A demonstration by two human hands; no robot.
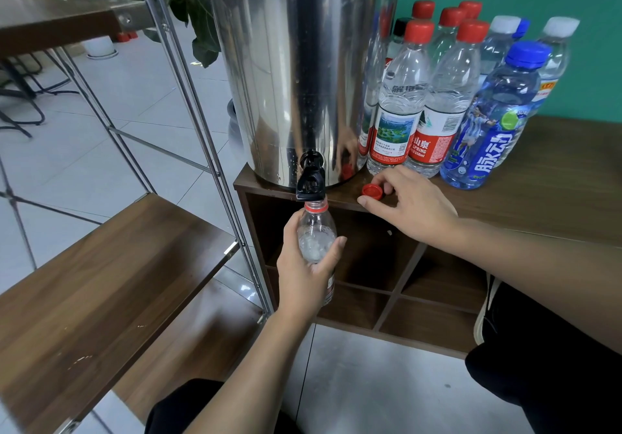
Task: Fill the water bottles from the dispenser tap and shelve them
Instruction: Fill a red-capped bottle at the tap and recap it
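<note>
The step in hand appears to be the filling of an uncapped bottle [316,231] at the black tap [311,178] of the steel dispenser [296,63], which stands at the left front corner of the counter [538,198]. For a clean fill, the bottle mouth should be kept directly under the spout and the bottle held upright; the tap will need to be opened, and the level should be watched so that the flow is stopped short of the neck. Spillage down the front of the counter is the likely fault if the mouth drifts aside.

The bottle is gripped around its body by the left hand [309,265], fingers and thumb curled round it, its mouth just below the spout. Some water is seen inside. The right hand [410,204] is laid on the front edge of the counter, its fingers loosely spread about the red cap [372,190] and touching it. Capped bottles [437,97] are grouped on the counter just right of the dispenser. A wooden shelf [101,282] stands to the left.
</note>
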